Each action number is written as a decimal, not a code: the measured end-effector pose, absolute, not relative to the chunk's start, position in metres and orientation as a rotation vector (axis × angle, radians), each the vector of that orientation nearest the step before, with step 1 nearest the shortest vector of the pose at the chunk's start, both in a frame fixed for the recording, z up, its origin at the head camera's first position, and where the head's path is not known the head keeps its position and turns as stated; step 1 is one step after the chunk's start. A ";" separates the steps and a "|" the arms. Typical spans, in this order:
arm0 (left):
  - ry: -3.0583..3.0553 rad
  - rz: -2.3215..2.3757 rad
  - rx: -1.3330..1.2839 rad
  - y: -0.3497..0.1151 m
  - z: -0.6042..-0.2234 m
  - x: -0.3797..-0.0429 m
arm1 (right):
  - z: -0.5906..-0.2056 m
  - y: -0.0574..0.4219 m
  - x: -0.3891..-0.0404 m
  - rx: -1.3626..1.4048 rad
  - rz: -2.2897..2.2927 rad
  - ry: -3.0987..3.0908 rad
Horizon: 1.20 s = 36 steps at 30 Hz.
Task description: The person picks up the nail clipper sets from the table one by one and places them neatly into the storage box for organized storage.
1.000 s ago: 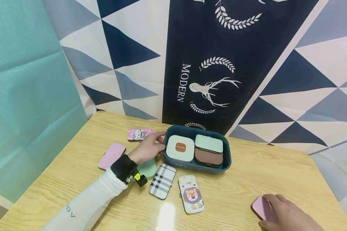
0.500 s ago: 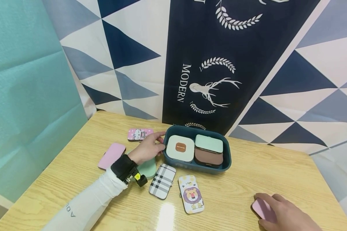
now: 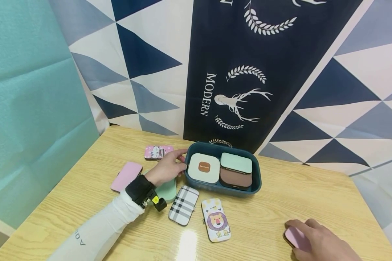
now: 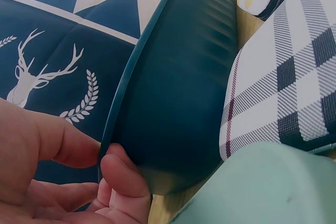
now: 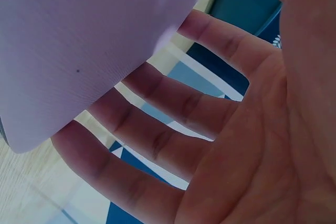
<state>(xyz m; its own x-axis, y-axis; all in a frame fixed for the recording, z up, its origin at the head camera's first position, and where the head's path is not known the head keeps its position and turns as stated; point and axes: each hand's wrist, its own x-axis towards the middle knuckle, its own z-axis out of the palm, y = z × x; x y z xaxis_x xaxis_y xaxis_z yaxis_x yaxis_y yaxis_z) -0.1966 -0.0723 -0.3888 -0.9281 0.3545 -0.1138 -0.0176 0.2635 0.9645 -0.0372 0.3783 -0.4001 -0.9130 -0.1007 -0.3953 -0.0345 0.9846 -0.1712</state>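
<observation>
My left hand point(image 3: 168, 168) pinches the left end of a dark blue plastic basin point(image 3: 227, 189), thumb and fingers at its rim in the left wrist view. Inside the basin lie a cream square case point(image 3: 196, 175) with a brown label, a brown case point(image 3: 235, 178) and a mint case point(image 3: 236, 162) resting partly over the brown one. At the lower right of the head view, my right hand point(image 3: 326, 242) holds a small pink case point(image 3: 297, 237) low over the table. Its fingertips line one long edge of that case in the right wrist view.
Left of the basin lie a pink cartoon-cat case point(image 3: 158, 152), a plain pink case point(image 3: 128, 175) and a light green case point(image 3: 167, 191) partly under my left wrist. A plaid case point(image 3: 184, 205) and a lion case point(image 3: 216, 220) lie in front. Patterned cloth hangs behind.
My right hand's fingers have shifted slightly left and closer around the small pink case. The left hand and basin have stayed in place.
</observation>
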 end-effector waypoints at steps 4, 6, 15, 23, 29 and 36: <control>2.233 1.709 0.313 -0.073 -0.390 -0.197 | -0.394 0.375 -0.037 -0.106 -0.232 2.733; 2.232 1.708 0.315 -0.073 -0.390 -0.197 | -0.391 0.373 -0.037 -0.138 -0.217 2.761; 2.234 1.699 0.310 -0.073 -0.389 -0.198 | -0.373 0.364 -0.041 -0.208 -0.114 2.907; 2.232 1.704 0.310 -0.072 -0.389 -0.197 | -0.351 0.351 -0.044 -0.435 -0.077 3.110; 2.229 1.707 0.307 -0.073 -0.390 -0.197 | -0.335 0.337 -0.053 -0.523 -0.057 3.147; 2.222 1.713 0.314 -0.073 -0.391 -0.198 | -0.321 0.322 -0.065 -0.658 -0.057 3.193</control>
<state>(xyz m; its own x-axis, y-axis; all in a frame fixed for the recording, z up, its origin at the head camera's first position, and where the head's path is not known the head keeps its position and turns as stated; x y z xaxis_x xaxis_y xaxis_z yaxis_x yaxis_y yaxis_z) -0.1976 -0.0728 -0.3909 -0.9257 0.3605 -0.1144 -0.0189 0.2580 0.9660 -0.0648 0.3221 -0.3209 -0.9119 -0.3916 0.1227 -0.3957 0.9183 -0.0100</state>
